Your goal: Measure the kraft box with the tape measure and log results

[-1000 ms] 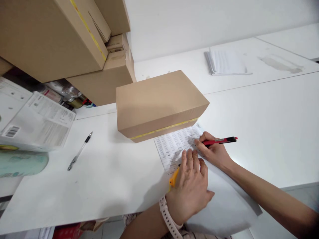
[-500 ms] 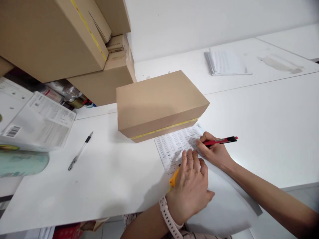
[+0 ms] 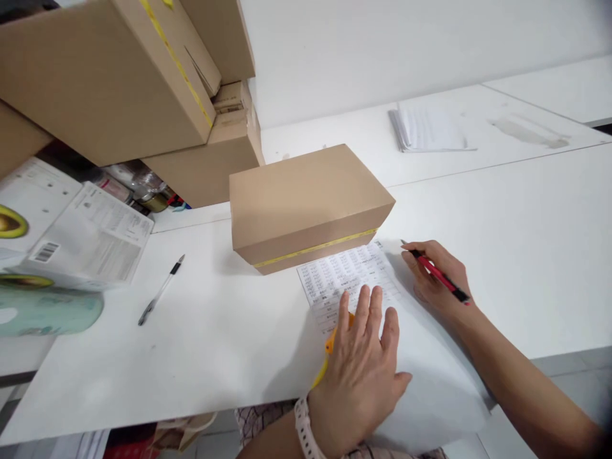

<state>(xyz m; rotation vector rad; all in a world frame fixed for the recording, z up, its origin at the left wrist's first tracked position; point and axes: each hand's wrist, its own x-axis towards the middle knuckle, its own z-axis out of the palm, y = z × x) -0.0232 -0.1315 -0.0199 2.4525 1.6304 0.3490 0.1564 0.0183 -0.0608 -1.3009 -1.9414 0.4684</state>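
A red and black pen (image 3: 442, 276) is held between the fingers of my right hand (image 3: 440, 271), its tip raised to the right of the written sheet (image 3: 329, 280). That sheet carries rows of handwriting and reaches up to a cardboard box (image 3: 310, 201) with a yellow tape strip. Flat over the lower sheet lies my left hand (image 3: 366, 363), fingers spread. A yellow-orange object (image 3: 329, 344) shows partly from under this hand; most of it is hidden. Blank white paper (image 3: 430, 376) extends under and right of the left hand, over the table's front edge.
A clear pen with a black grip (image 3: 162, 289) lies on the white table (image 3: 205, 357). Stacked cartons (image 3: 124, 83), a white printed box (image 3: 90, 229) and a light green cylinder (image 3: 52, 312) stand at the left. A paper stack (image 3: 428, 127) sits at the back.
My right hand has moved right, off the writing, and the pen's back end now points down to the right. My left hand's fingers have spread wider. The camera view has shifted slightly.
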